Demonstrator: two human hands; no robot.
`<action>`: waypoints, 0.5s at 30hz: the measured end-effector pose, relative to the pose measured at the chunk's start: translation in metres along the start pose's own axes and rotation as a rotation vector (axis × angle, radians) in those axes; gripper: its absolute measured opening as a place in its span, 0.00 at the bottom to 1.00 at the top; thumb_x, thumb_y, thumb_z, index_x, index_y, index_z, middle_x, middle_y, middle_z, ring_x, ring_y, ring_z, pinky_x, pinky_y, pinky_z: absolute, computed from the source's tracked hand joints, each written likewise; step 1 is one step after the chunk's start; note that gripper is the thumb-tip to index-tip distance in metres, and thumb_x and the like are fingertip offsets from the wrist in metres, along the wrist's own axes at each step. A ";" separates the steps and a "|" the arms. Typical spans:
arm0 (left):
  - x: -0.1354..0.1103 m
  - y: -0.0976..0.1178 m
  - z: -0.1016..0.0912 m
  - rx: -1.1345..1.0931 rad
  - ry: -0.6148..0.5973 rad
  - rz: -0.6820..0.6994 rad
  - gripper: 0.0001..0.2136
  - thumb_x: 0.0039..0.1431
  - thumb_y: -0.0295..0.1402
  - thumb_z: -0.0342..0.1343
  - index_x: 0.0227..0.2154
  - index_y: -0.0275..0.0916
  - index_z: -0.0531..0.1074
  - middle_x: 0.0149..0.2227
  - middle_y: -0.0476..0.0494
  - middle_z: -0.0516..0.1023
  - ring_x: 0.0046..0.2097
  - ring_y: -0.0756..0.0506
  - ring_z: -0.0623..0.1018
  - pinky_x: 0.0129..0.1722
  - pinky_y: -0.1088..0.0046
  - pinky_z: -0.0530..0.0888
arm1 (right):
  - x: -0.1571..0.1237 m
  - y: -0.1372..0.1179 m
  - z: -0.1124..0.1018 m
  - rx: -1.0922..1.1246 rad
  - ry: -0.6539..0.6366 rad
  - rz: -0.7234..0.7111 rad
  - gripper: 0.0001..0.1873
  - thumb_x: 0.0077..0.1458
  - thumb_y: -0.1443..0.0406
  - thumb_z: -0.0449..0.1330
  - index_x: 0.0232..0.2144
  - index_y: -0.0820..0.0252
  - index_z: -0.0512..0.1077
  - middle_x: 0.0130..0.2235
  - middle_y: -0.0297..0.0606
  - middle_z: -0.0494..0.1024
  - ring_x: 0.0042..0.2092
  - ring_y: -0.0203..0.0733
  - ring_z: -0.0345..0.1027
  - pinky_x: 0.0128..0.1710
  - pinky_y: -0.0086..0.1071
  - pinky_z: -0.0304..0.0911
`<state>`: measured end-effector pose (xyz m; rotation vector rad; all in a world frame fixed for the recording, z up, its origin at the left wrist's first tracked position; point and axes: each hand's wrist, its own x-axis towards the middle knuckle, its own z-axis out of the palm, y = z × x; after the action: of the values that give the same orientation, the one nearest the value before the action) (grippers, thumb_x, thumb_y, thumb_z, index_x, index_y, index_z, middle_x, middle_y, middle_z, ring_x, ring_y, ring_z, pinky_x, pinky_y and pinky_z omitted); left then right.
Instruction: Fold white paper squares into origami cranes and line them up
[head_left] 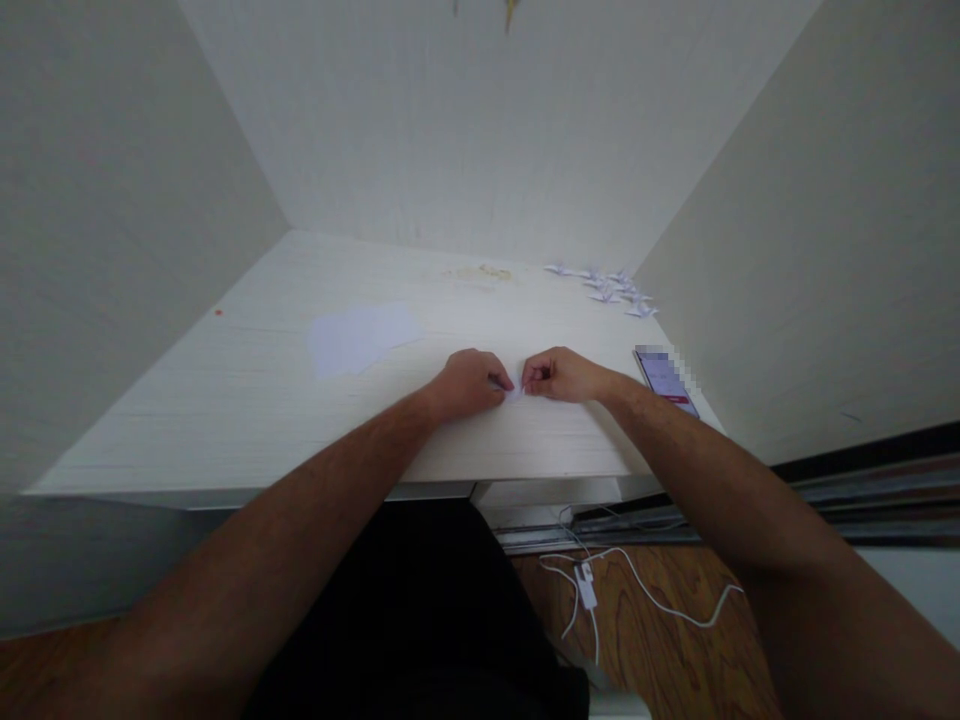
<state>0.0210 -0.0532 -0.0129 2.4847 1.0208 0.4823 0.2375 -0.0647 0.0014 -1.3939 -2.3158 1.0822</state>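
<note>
A small folded piece of white paper (515,393) is pinched between my two hands, low over the front half of the white desk (247,420). My left hand (474,383) is closed on its left side, thumb and index finger together. From the right, my right hand (559,375) grips the other side with its fingertips, the remaining fingers curled in. Most of the paper is hidden by the fingers, so its exact shape is hard to make out. Several folded paper cranes (611,285) stand grouped at the back right of the desk.
White paper sheets (360,338) lie left of my hands. A phone (666,382) rests near the desk's right edge, beside my right forearm. Walls close in the desk at the back and both sides. On the wooden floor below is a white power strip (585,585) with cables.
</note>
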 end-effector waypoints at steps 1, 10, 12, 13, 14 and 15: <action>-0.001 0.001 0.000 0.009 0.015 -0.006 0.10 0.47 0.28 0.58 0.32 0.43 0.81 0.36 0.49 0.83 0.41 0.45 0.78 0.48 0.67 0.72 | 0.001 -0.002 0.000 -0.019 0.014 0.028 0.07 0.47 0.67 0.60 0.30 0.63 0.76 0.26 0.31 0.73 0.27 0.31 0.61 0.29 0.26 0.55; -0.005 0.002 0.005 0.070 0.037 0.007 0.09 0.51 0.31 0.57 0.32 0.42 0.81 0.38 0.46 0.82 0.42 0.44 0.78 0.51 0.62 0.69 | 0.008 -0.022 0.001 -0.119 0.088 0.256 0.05 0.45 0.67 0.60 0.23 0.63 0.74 0.18 0.28 0.68 0.21 0.29 0.58 0.25 0.26 0.52; -0.004 0.000 0.005 0.076 0.040 0.017 0.08 0.51 0.31 0.57 0.32 0.43 0.81 0.38 0.47 0.82 0.42 0.44 0.78 0.51 0.62 0.69 | 0.010 -0.022 0.001 -0.099 0.086 0.287 0.04 0.45 0.67 0.61 0.22 0.63 0.74 0.18 0.28 0.68 0.21 0.29 0.58 0.24 0.26 0.52; -0.004 0.000 0.006 0.078 0.040 0.020 0.08 0.51 0.31 0.57 0.31 0.43 0.81 0.38 0.47 0.82 0.42 0.44 0.78 0.51 0.62 0.69 | 0.011 -0.022 0.002 -0.092 0.086 0.298 0.04 0.45 0.67 0.61 0.22 0.63 0.74 0.17 0.29 0.69 0.20 0.29 0.59 0.23 0.26 0.53; -0.003 0.000 0.006 0.078 0.040 0.022 0.08 0.51 0.31 0.57 0.31 0.43 0.81 0.38 0.48 0.82 0.42 0.44 0.78 0.51 0.62 0.68 | 0.012 -0.022 0.002 -0.088 0.086 0.306 0.04 0.44 0.67 0.61 0.21 0.63 0.73 0.17 0.29 0.69 0.20 0.29 0.59 0.23 0.26 0.53; -0.003 0.000 0.006 0.077 0.039 0.023 0.08 0.50 0.30 0.57 0.30 0.43 0.80 0.38 0.48 0.82 0.42 0.45 0.78 0.51 0.63 0.68 | 0.013 -0.022 0.002 -0.086 0.087 0.310 0.04 0.44 0.68 0.61 0.21 0.63 0.73 0.17 0.29 0.69 0.20 0.30 0.59 0.23 0.26 0.53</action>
<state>0.0211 -0.0568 -0.0187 2.5669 1.0451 0.5097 0.2151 -0.0611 0.0127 -1.8407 -2.1557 0.9851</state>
